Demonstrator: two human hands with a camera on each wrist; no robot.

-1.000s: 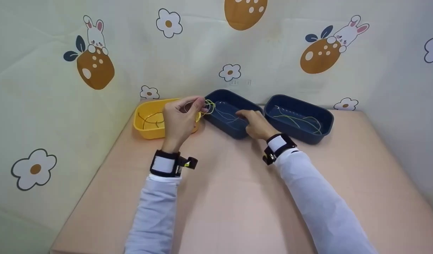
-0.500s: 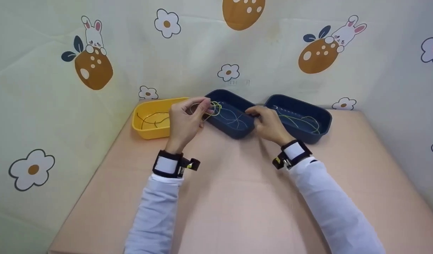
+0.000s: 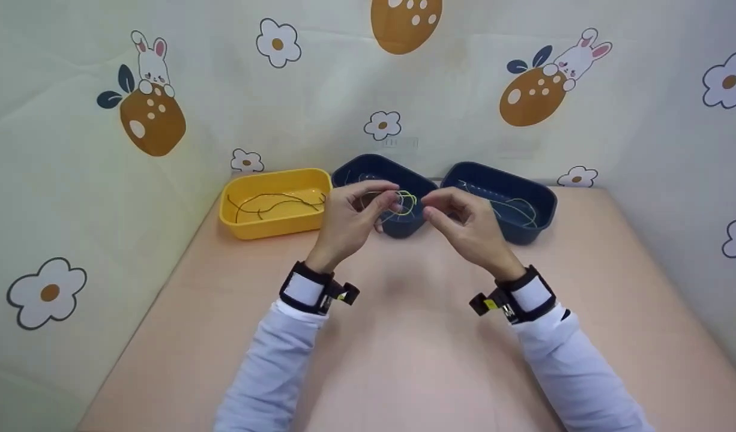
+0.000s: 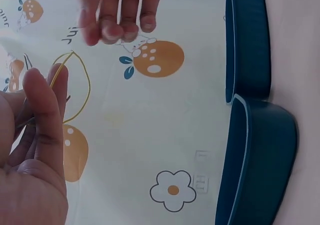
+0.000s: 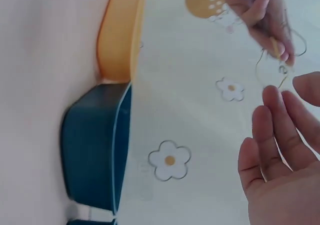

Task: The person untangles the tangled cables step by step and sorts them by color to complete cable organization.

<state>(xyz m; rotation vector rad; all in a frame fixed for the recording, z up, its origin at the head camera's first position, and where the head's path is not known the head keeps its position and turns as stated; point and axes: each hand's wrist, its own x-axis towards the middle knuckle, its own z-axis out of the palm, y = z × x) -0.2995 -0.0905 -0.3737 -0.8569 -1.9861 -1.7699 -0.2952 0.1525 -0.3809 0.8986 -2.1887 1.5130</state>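
Note:
My left hand [image 3: 392, 203] pinches a small bunch of thin yellow-green rubber bands [image 3: 407, 203] in the air, just in front of the middle dark blue tray [image 3: 356, 171]. In the left wrist view a yellow band [image 4: 86, 80] loops out from between the thumb and fingers of that hand [image 4: 45, 85]. My right hand [image 3: 431, 211] hovers close to the right of the bunch. Its fingers are relaxed and hold nothing, as the right wrist view shows [image 5: 287, 92]. The bands [image 5: 265, 67] hang just beyond its fingertips.
A yellow tray [image 3: 272, 225] with dark thin bands stands at the back left. A second dark blue tray [image 3: 542, 198] with greenish bands stands at the back right. All three trays line the patterned wall on the pink tabletop [image 3: 404, 348].
Both hands have drawn back from the trays toward me. The left hand carried the bands to the right. The right hand left the middle tray and came up beside the bunch.

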